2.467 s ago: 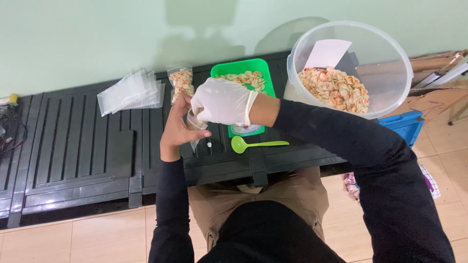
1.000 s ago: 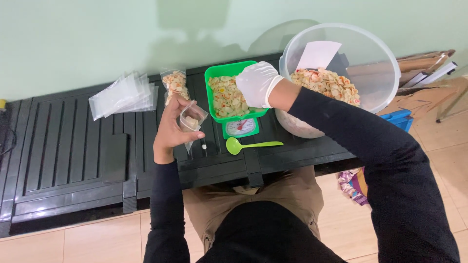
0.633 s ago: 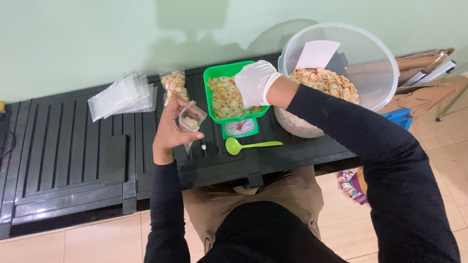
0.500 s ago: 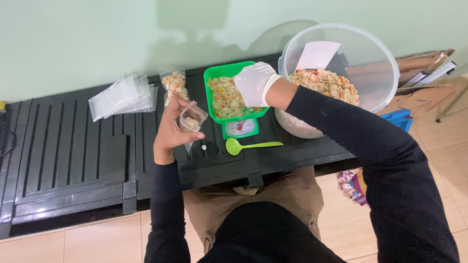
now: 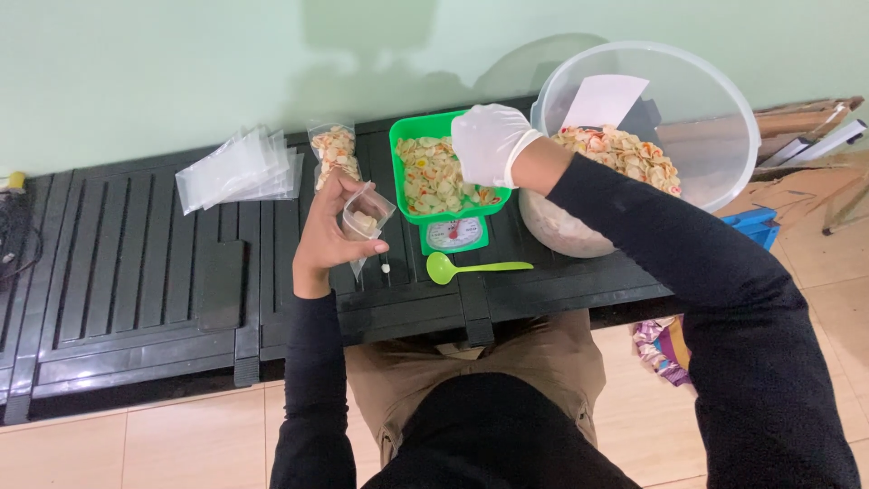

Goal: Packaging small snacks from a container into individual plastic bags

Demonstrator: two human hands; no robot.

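The bare left hand (image 5: 328, 237) was clamped on a small clear bag (image 5: 365, 220), held open above the black desk (image 5: 136, 281). The gloved right hand (image 5: 489, 143) rested with fingers curled in the crackers on the green tray (image 5: 405, 136), beside the big tub (image 5: 715, 136); whether it gripped any, I could not tell.

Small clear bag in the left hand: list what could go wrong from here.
1. The small clear bag is held open by the bare left hand alone; its mouth looks narrow, so crackers may miss it and land on the black table.
2. The gloved right hand is over the heaped green tray; scooping could push crackers over its rim.
3. The green spoon lies near the table edge and might get knocked off.
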